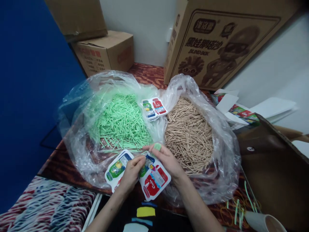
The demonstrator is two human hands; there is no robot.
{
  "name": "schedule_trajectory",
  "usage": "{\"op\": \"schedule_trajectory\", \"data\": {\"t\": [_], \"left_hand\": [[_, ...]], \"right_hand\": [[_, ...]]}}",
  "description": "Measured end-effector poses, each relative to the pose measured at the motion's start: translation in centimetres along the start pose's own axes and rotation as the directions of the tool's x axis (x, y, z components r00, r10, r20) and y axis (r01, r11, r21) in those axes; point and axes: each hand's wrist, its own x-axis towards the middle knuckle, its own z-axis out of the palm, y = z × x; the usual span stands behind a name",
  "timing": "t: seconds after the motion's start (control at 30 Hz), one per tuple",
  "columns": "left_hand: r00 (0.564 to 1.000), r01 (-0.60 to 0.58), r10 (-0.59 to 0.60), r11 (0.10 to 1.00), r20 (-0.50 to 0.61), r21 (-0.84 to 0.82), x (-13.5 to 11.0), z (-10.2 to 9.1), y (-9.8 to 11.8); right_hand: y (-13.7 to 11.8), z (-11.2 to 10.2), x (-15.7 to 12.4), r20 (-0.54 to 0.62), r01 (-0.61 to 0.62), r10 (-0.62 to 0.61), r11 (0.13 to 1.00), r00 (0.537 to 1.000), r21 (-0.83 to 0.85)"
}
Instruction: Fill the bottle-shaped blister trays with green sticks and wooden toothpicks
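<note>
In front of my body, my left hand (131, 170) pinches the upper edge of a jar-shaped printed packet (154, 182) with a red cola picture. A second packet (117, 169), with a green jar picture, shows beneath and left of that hand; whether the hand holds it too, I cannot tell. My right hand (170, 161) is closed at the packet's upper right. The pale green end of what looks like a bundle of sticks (157, 147) shows among its fingers. Just behind lie loose green sticks (123, 120) in a clear plastic bag (79, 141).
Brown sticks (189, 135) fill another clear bag (227, 161) on the right. Between the bags sits a stack of packets (154, 109). Cardboard boxes (118, 50) and a large printed carton (178, 42) stand behind. A paper cup (263, 222) and rubber bands (227, 215) lie front right.
</note>
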Motion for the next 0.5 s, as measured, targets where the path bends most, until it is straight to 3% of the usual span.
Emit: {"op": "schedule_trajectory", "data": {"t": [0.07, 0.13, 0.27, 0.37, 0.5], "left_hand": [[0.999, -0.033, 0.032, 0.999, -0.013, -0.019, 0.1, 0.1, 0.2], [0.998, -0.062, 0.062, 0.998, -0.024, -0.026, 0.3, 0.1, 0.4], [0.992, -0.111, 0.111, 0.994, -0.056, 0.001, 0.6, 0.5, 0.5], [0.993, -0.109, 0.111, 0.993, -0.043, 0.038, 0.5, 0.5, 1.1], [0.986, -0.027, 0.003, 0.990, 0.167, 0.138, 0.1, -0.7, 3.0]], "right_hand": [[-1.0, -0.2, -0.9, 0.087, -0.001, 0.021, 0.974, 0.996, -0.228], [-1.8, -0.5, -1.6, 0.085, 0.045, -0.009, 0.899, 0.996, -0.435], [-1.7, -0.7, -2.2, 0.046, 0.168, -0.202, 0.643, 0.978, -0.747], [-0.8, -0.5, -2.2, 0.155, 0.285, -0.300, 0.459, 0.941, -0.842], [-0.6, -0.1, -2.5, 0.153, 0.320, -0.404, 0.387, 0.902, -0.865]]}}
